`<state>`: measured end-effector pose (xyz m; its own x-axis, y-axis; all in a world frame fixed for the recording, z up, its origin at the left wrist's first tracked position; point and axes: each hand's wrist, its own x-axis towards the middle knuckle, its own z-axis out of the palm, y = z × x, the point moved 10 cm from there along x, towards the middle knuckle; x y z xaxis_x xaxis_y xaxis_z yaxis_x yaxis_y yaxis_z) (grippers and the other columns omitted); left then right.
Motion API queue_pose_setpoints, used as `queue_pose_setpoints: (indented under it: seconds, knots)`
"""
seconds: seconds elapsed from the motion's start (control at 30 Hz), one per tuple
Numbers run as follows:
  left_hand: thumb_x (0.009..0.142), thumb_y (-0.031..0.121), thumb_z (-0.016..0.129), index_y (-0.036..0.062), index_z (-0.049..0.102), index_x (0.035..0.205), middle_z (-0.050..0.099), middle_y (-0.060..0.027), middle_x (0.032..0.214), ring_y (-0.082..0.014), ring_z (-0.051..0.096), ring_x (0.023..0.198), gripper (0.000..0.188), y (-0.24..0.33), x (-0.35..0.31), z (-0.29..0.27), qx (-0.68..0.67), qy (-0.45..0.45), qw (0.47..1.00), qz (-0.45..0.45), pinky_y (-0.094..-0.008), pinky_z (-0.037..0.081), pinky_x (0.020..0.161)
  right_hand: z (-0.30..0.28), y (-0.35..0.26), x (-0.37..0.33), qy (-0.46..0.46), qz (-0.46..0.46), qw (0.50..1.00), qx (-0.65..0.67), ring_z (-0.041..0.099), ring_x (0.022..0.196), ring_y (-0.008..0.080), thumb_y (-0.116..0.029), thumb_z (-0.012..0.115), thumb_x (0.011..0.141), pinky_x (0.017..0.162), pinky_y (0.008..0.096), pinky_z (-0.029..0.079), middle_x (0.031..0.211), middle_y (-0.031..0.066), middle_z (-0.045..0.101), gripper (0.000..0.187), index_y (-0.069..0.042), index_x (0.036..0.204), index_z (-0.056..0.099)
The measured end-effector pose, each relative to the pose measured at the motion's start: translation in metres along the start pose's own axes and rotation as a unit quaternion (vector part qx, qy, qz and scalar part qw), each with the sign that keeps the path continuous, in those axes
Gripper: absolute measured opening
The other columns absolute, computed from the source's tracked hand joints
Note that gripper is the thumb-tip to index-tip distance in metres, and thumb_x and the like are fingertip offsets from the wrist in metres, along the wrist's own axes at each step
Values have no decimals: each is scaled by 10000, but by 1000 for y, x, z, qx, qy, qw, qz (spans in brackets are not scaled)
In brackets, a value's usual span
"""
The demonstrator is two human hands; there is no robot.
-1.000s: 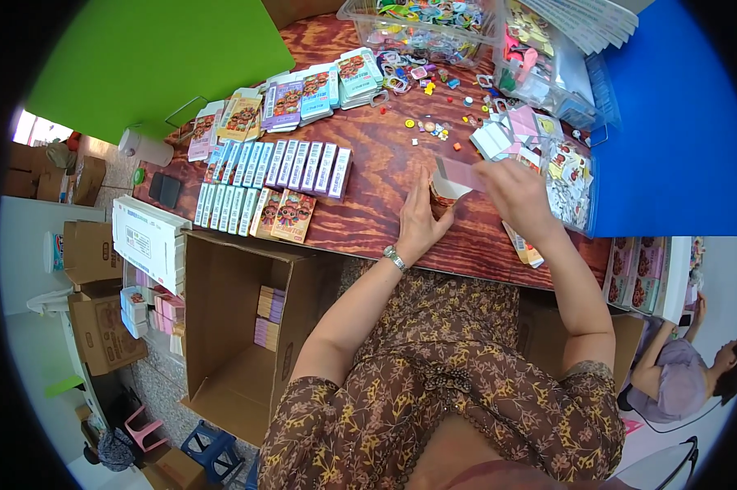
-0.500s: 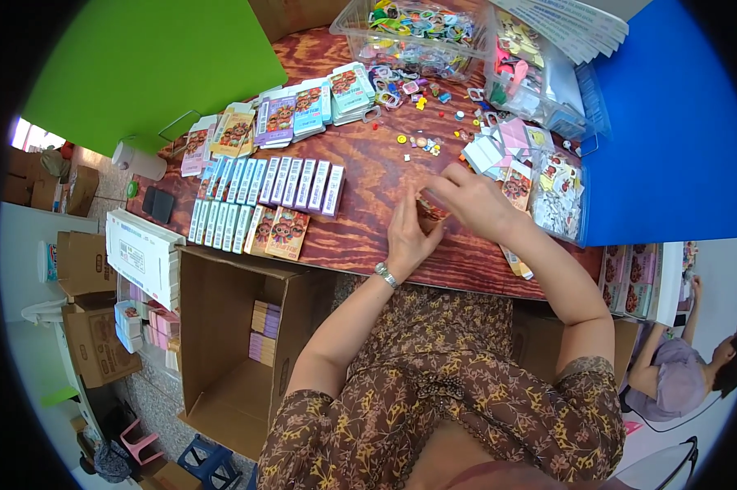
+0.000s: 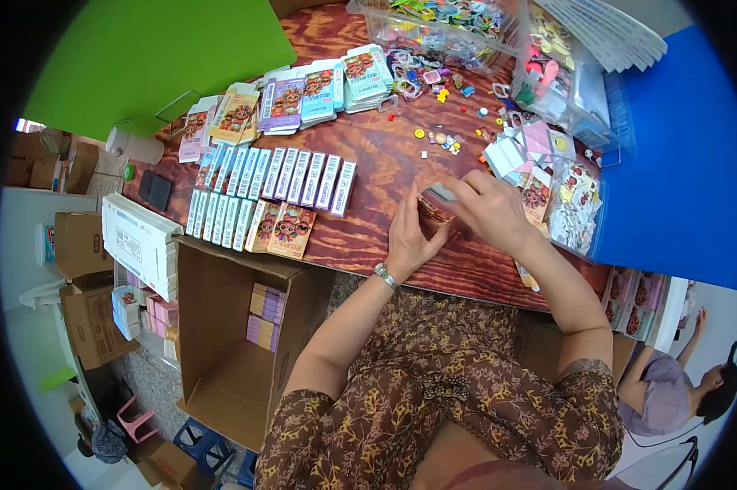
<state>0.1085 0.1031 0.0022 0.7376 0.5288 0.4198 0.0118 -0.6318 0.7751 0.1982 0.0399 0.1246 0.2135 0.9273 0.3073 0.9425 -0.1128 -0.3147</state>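
Observation:
Above the near middle of the wood-patterned table (image 3: 368,147), my left hand (image 3: 407,238) curls its fingers and thumb round a small printed box (image 3: 436,212). From the right, my right hand (image 3: 492,211) has its fingers bent over the box's top, where a greyish flat piece (image 3: 442,192) shows; whether that is a flap or something inside, I cannot tell. Most of the box is hidden by my fingers. Just beyond my hands lie tiny figure charms (image 3: 446,140). Right of them are pastel cards (image 3: 507,159) and an orange printed card (image 3: 536,194).
Rows of upright small boxes (image 3: 303,175) fill the left, with two orange boxes (image 3: 291,229) nearby. Flat cartons (image 3: 282,102) lie in stacks behind. Clear bins (image 3: 442,37) of charms stand at the back. An open cardboard box (image 3: 221,343) sits below the front edge. Another person (image 3: 670,392) is at far right.
The view has shifted slightly. My right hand has lifted and opened out a little over the box, so more of its top and the greyish piece show. My left hand keeps its hold.

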Motion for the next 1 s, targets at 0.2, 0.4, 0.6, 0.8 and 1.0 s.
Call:
queue_pose_setpoints:
  seconds: [0.2, 0.4, 0.6, 0.8, 1.0]
  knots:
    - [761, 144, 809, -103, 273, 1503, 521, -319, 1331, -456, 552, 1217, 949, -4, -2, 5, -3, -10, 1000, -2, -479, 483, 1013, 7, 16, -7, 28, 21, 997, 64, 660, 743, 277, -79, 729, 857, 633, 386, 542, 844, 93, 630, 194, -77, 1049, 702]
    - [748, 136, 818, -110, 291, 1489, 502, -325, 1367, -464, 539, 1238, 943, -6, -2, 4, -16, -10, 1000, -10, -487, 472, 1029, -4, 0, -1, 62, -9, 998, 33, 674, 767, 262, -50, 733, 838, 638, 380, 551, 874, 87, 657, 295, -87, 1128, 701]
    - [751, 138, 820, -101, 301, 1481, 515, -313, 1339, -469, 534, 1226, 927, 13, -5, 2, 43, 7, 997, 68, -505, 453, 1049, 50, 32, 3, -121, 142, 982, -39, 713, 819, 317, -184, 786, 799, 662, 401, 569, 930, 135, 701, 660, -132, 1402, 521]
    - [758, 171, 820, -96, 316, 1464, 510, -314, 1337, -477, 529, 1220, 908, -1, -6, -1, 24, 12, 1000, 15, -534, 432, 1075, 52, 39, 47, -230, 78, 956, 163, 729, 810, 297, -259, 756, 847, 707, 397, 567, 959, 146, 730, 537, -94, 1333, 597]
    - [765, 177, 825, -72, 308, 1478, 515, -295, 1356, -458, 524, 1265, 915, 2, 4, 9, -5, -27, 1000, -2, -489, 455, 1057, 111, 144, 145, 10, 116, 992, 43, 714, 862, 308, -281, 727, 892, 777, 416, 565, 1057, 144, 693, 327, -103, 1163, 683]
